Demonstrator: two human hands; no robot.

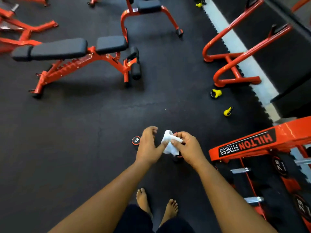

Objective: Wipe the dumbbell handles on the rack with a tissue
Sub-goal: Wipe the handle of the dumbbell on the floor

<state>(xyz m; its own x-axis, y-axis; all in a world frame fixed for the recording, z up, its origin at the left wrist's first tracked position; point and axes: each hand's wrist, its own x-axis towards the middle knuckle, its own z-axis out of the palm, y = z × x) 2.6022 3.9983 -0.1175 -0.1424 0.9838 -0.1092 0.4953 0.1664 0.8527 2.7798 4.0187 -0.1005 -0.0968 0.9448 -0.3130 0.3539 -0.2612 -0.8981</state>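
White tissue point(169, 142), crumpled, is pinched between the curled fingers and thumb of the right hand point(186, 149), held in front of the person above a small dumbbell point(136, 140) marked 2.5. The left hand point(148, 147) is beside it with fingers loosely spread, thumb tip touching the tissue. The orange dumbbell rack point(252, 142), with its chrome handles point(240, 170), stands well apart to the right. Thin tissue risks tearing on knurled metal.

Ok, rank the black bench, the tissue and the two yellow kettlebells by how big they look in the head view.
1. Bench
2. Tissue, inflated by nearness
3. Upper kettlebell and lower kettlebell: alike, unranked
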